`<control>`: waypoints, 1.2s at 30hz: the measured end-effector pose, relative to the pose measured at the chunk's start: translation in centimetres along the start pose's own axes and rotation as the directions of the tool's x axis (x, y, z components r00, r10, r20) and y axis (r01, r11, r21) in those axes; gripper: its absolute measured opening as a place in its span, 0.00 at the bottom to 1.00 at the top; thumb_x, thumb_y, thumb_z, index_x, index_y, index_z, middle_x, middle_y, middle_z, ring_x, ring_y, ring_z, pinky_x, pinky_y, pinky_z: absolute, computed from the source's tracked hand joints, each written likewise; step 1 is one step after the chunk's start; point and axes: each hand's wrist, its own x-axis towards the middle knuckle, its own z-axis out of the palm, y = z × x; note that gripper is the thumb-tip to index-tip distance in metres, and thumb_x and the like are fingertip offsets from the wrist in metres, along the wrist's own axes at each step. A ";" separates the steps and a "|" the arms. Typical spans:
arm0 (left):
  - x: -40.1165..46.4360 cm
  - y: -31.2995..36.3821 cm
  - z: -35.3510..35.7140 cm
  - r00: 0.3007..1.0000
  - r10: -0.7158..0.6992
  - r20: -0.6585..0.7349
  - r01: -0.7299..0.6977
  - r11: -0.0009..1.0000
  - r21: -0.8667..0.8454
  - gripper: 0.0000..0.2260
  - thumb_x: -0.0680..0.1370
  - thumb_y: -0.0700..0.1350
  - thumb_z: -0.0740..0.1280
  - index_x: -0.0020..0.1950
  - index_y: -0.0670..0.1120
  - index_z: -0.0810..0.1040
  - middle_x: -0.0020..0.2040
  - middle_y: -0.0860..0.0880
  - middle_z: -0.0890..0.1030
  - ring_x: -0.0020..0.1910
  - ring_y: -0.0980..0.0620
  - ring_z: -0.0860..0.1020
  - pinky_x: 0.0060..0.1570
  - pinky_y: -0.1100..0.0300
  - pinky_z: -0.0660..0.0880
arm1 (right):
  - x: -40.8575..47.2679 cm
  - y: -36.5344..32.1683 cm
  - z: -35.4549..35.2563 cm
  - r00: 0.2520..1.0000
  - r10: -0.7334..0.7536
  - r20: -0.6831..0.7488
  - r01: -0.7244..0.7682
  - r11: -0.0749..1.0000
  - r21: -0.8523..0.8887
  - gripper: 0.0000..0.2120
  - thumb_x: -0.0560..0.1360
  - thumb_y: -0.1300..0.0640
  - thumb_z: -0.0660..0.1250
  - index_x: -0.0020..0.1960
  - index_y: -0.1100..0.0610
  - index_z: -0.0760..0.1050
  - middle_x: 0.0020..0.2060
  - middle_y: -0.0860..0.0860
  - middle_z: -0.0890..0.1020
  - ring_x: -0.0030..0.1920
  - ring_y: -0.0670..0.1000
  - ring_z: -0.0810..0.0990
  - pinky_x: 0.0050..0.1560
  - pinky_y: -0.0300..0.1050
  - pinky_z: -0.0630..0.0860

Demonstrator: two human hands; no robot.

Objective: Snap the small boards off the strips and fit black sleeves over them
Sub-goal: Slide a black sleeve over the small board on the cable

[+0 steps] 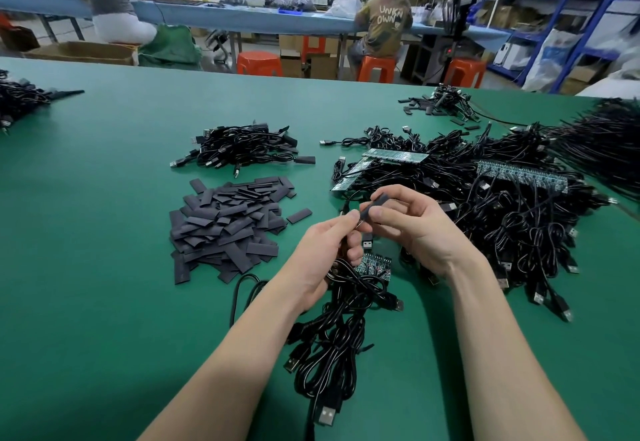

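Observation:
Above the green table, my right hand point(410, 229) pinches a black sleeve point(374, 208) between thumb and fingers. My left hand point(325, 250) meets it fingertip to fingertip, gripping a small board whose body the fingers hide, with its black cable trailing down. A short strip of green boards point(375, 265) lies on a cable bundle just under my hands. A heap of flat black sleeves point(228, 224) sits to the left. Longer board strips point(394, 156) point(521, 175) rest on the cable pile at the right.
A big tangle of black USB cables point(512, 219) covers the right of the table point(104, 232). A smaller bundle of cables point(242, 146) lies beyond the sleeve heap. More cables point(332, 347) run toward me between my forearms. Two people sit at a bench behind.

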 end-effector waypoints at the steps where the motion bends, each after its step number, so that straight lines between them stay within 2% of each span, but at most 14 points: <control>1: 0.0 0.0 0.1 1.000 0.001 -0.019 -0.001 1.000 0.013 0.10 0.84 0.48 0.64 0.49 0.42 0.78 0.34 0.51 0.73 0.30 0.55 0.71 0.33 0.63 0.71 | 0.0 0.0 0.0 1.000 -0.002 -0.029 0.003 1.000 0.020 0.11 0.68 0.64 0.74 0.50 0.60 0.80 0.45 0.58 0.87 0.44 0.53 0.86 0.49 0.43 0.82; 3: 0.0 -0.2 0.1 0.997 0.040 -0.059 -0.038 0.999 0.028 0.07 0.82 0.47 0.68 0.53 0.44 0.77 0.38 0.51 0.80 0.34 0.54 0.77 0.37 0.60 0.74 | 0.0 -0.1 -0.2 0.996 0.006 -0.091 0.001 0.997 0.074 0.09 0.68 0.63 0.74 0.47 0.58 0.81 0.45 0.57 0.87 0.43 0.51 0.86 0.47 0.42 0.82; 5: 0.0 -0.5 0.1 0.987 0.134 -0.085 -0.129 0.990 0.063 0.06 0.79 0.42 0.70 0.55 0.45 0.76 0.40 0.51 0.83 0.36 0.54 0.80 0.40 0.58 0.77 | 0.0 -0.3 -0.6 0.991 0.027 -0.132 -0.011 0.993 0.119 0.07 0.67 0.61 0.75 0.45 0.56 0.82 0.45 0.56 0.87 0.42 0.50 0.85 0.45 0.41 0.82; 9: -0.1 -0.7 0.2 0.947 0.312 -0.072 -0.293 0.935 0.200 0.06 0.77 0.35 0.72 0.51 0.43 0.80 0.42 0.48 0.84 0.38 0.50 0.82 0.41 0.62 0.78 | -0.2 -0.5 -1.2 0.985 0.099 -0.139 -0.077 0.985 0.156 0.08 0.68 0.62 0.74 0.47 0.57 0.82 0.45 0.55 0.87 0.41 0.49 0.85 0.44 0.40 0.82; 14: -0.1 -0.8 0.3 0.906 0.417 -0.070 -0.388 0.886 0.255 0.06 0.75 0.35 0.74 0.50 0.43 0.82 0.45 0.46 0.84 0.40 0.49 0.83 0.43 0.62 0.79 | -0.1 -0.6 -1.0 0.985 0.123 -0.119 -0.106 0.984 0.143 0.05 0.70 0.61 0.74 0.46 0.57 0.82 0.43 0.54 0.86 0.40 0.48 0.85 0.46 0.39 0.83; 22: 0.0 -0.8 0.1 0.904 0.417 -0.099 -0.372 0.878 0.300 0.07 0.73 0.35 0.77 0.46 0.46 0.85 0.41 0.49 0.86 0.39 0.54 0.83 0.46 0.65 0.79 | -0.1 -0.6 -0.7 0.985 0.126 -0.118 -0.111 0.986 0.127 0.08 0.69 0.61 0.74 0.47 0.58 0.80 0.43 0.55 0.86 0.40 0.49 0.85 0.45 0.39 0.83; 26: 0.0 -0.7 0.0 0.916 0.382 -0.122 -0.335 0.896 0.290 0.07 0.72 0.36 0.77 0.46 0.46 0.85 0.41 0.48 0.87 0.40 0.54 0.84 0.45 0.66 0.79 | -0.2 -0.6 -0.4 0.988 0.115 -0.102 -0.110 0.992 0.058 0.08 0.68 0.60 0.75 0.46 0.58 0.81 0.44 0.56 0.86 0.40 0.50 0.85 0.46 0.41 0.82; 31: -0.1 -0.7 -0.1 0.921 0.370 -0.123 -0.322 0.900 0.295 0.07 0.72 0.37 0.78 0.46 0.47 0.85 0.43 0.48 0.87 0.43 0.53 0.86 0.46 0.65 0.79 | -0.1 -0.5 -0.3 0.990 0.113 -0.090 -0.110 0.993 0.036 0.10 0.68 0.60 0.75 0.48 0.59 0.80 0.44 0.57 0.86 0.41 0.51 0.84 0.46 0.41 0.83; 36: -0.1 -0.8 0.0 0.917 0.385 -0.105 -0.337 0.888 0.313 0.07 0.72 0.37 0.78 0.46 0.46 0.84 0.43 0.48 0.87 0.43 0.52 0.85 0.47 0.64 0.79 | -0.2 -0.5 -0.5 0.989 0.121 -0.088 -0.118 0.992 0.039 0.08 0.68 0.60 0.75 0.46 0.58 0.82 0.44 0.57 0.86 0.41 0.50 0.85 0.45 0.41 0.82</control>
